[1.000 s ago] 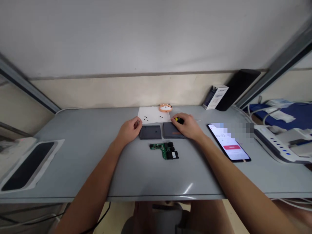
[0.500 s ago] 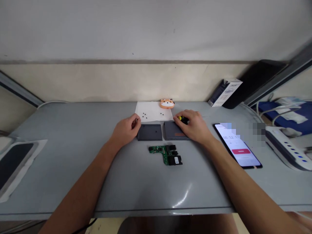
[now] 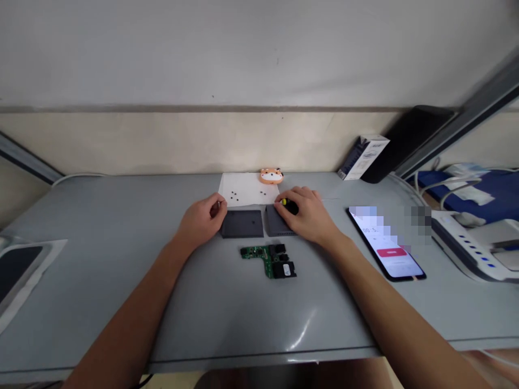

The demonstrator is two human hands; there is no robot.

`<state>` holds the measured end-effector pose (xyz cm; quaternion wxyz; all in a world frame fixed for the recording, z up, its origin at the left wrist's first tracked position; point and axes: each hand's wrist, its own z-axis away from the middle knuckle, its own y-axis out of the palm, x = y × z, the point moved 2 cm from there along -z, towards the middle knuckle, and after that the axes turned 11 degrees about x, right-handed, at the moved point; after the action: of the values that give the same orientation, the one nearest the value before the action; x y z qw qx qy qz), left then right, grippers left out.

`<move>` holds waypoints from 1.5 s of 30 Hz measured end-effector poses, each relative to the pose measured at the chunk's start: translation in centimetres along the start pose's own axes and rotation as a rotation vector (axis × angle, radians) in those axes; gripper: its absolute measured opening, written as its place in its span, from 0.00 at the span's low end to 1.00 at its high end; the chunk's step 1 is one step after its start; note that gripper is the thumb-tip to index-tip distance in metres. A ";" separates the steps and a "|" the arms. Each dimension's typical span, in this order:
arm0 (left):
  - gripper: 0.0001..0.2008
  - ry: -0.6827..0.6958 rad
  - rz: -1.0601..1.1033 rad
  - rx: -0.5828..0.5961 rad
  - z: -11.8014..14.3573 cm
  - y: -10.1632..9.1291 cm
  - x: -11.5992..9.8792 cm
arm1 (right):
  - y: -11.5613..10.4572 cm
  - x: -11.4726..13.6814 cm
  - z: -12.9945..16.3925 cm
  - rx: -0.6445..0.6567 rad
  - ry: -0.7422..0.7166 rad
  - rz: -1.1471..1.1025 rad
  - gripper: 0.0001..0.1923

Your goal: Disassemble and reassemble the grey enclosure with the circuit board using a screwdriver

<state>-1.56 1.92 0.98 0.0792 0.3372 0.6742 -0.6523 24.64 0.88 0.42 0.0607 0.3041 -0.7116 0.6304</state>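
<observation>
My R hand (image 3: pixel 305 214) gripped a yellow-and-black screwdriver (image 3: pixel 284 201), thin shaft pointing R, roughly parallel w/ the grey desk's (image 3: pixel 203 319) back edge. L hand (image 3: pixel 201 219) curled, contents unclear, beside a flat dark-grey plate (image 3: pixel 242 224). Green L-shaped PCB (image 3: pixel 268 266) lay frontward, btwn forearms.

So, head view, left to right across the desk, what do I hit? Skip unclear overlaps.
Dark slab with white border → left hand → flat dark panel → dark case → right hand → lit phone → white multi-port block.
</observation>
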 end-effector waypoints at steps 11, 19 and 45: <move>0.12 0.019 0.015 0.011 0.0 0.2 0.4 | -1.4 -1.4 -0.1 -0.015 -0.052 0.023 0.10; 0.13 -0.021 0.014 -0.010 -0.1 -0.1 0.3 | -3.4 3.1 3.3 -0.220 -0.278 0.009 0.08; 0.17 0.113 0.057 0.136 0.5 -0.9 -0.1 | -2.2 3.5 0.8 0.079 -0.390 0.095 0.16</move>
<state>-2.16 1.52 1.66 0.0364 0.3971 0.6219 -0.6740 23.22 -1.18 3.82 -0.1200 0.3885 -0.6981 0.5893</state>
